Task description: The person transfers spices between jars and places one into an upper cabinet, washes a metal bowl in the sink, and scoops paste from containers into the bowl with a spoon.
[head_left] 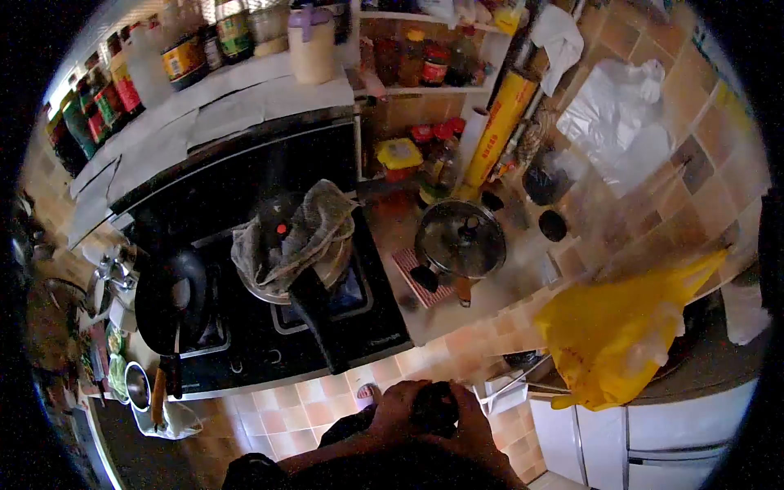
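Close to my body at the bottom centre, my left hand (395, 410) and my right hand (474, 420) are closed around a dark round object (435, 407) from both sides. Its kind is too dark to make out. Ahead of my hands is the black gas stove (376, 331). On its right burner sits a pan with a black handle (317, 318), covered by a crumpled greyish cloth or mesh (314, 229). A small pot with a glass lid (457, 237) stands on the counter to the right, beside a red striped cloth (416, 282).
A black wok (155, 302) with a utensil occupies the left burner. Bottles and jars (184, 61) line the ledge behind. A yellow plastic bag (604, 327) hangs at the right, near a white bag (616, 114) on the tiled wall. A metal bowl (137, 385) stands at the left.
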The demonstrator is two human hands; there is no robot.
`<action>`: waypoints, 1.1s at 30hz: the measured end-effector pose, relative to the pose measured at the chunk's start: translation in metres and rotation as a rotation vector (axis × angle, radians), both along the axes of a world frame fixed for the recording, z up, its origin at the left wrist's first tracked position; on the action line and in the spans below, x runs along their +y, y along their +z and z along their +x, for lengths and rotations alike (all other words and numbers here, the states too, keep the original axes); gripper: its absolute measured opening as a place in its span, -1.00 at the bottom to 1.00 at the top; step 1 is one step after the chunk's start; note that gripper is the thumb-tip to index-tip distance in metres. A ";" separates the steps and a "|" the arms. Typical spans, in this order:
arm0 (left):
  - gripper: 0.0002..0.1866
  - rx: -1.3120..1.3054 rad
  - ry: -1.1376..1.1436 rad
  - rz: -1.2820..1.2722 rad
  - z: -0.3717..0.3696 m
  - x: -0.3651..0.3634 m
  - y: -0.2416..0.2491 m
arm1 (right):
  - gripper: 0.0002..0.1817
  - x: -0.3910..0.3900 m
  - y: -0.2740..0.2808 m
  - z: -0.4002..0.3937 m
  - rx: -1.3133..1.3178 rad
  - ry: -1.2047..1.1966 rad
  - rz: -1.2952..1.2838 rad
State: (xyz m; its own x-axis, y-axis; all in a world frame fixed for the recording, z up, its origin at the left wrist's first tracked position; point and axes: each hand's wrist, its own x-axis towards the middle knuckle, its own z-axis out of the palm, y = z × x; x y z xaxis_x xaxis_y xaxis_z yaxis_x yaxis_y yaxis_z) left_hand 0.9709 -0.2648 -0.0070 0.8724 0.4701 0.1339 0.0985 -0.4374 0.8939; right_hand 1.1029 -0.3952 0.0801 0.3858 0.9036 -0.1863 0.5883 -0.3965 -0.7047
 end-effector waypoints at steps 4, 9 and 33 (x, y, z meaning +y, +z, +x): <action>-0.03 -0.108 0.114 0.089 0.016 -0.002 0.013 | 0.14 0.014 -0.001 -0.003 -0.140 -0.147 0.138; -0.07 -0.051 0.272 0.237 0.036 0.016 0.061 | 0.08 0.050 0.032 0.029 -0.208 -0.049 0.306; -0.69 -0.207 0.682 -0.160 0.044 -0.028 0.043 | -0.07 0.370 0.043 0.204 -0.343 0.038 0.753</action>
